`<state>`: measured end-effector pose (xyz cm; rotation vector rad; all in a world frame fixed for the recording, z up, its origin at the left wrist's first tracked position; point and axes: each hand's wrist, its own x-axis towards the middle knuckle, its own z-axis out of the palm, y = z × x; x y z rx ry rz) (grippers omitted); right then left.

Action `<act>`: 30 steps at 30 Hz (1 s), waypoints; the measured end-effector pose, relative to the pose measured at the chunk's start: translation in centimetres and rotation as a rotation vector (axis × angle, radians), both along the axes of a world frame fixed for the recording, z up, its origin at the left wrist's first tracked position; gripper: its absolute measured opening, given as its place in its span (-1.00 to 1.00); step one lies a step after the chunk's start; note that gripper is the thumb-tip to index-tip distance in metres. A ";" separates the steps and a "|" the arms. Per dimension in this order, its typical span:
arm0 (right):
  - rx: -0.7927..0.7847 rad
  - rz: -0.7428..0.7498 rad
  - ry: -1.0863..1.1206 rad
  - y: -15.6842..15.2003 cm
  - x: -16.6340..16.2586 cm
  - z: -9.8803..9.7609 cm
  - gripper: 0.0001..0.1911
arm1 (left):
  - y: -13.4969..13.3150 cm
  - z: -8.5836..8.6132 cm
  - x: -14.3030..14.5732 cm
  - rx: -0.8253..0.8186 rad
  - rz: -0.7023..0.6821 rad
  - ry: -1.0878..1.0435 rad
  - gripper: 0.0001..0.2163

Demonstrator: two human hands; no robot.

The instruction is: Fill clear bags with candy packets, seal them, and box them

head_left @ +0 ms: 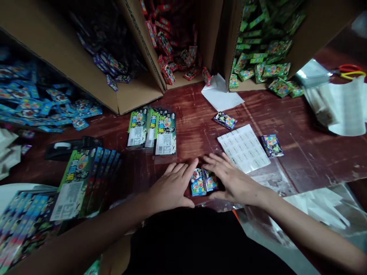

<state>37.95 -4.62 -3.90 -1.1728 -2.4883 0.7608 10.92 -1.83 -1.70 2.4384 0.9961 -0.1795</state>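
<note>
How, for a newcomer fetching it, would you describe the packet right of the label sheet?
On the wooden table, find the label sheet beyond the right hand. The packet lies at its right edge; another packet lies past its far corner.

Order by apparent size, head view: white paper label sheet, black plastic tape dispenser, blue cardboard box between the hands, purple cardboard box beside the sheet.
1. white paper label sheet
2. black plastic tape dispenser, partly hidden
3. blue cardboard box and purple cardboard box: alike, unranked

Left hand (172, 187): flat, palm down, fingers together, pointing forward and inward.
Right hand (233, 179): palm down, fingers spread, angled inward.
Forearms (100, 233): bare, converging.
</note>
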 end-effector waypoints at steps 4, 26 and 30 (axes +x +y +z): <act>-0.038 0.047 0.014 0.3 0.4 0.0 -0.09 | 2.4 2.3 -1.5 0.055 -0.143 0.045 0.15; 0.006 -0.007 0.047 -1.0 2.2 1.1 -0.18 | 10.1 10.9 -3.7 0.561 0.167 0.236 -0.15; -0.011 0.061 0.043 -1.0 1.5 0.0 -0.59 | 2.1 7.4 -5.3 0.383 0.323 0.308 -0.03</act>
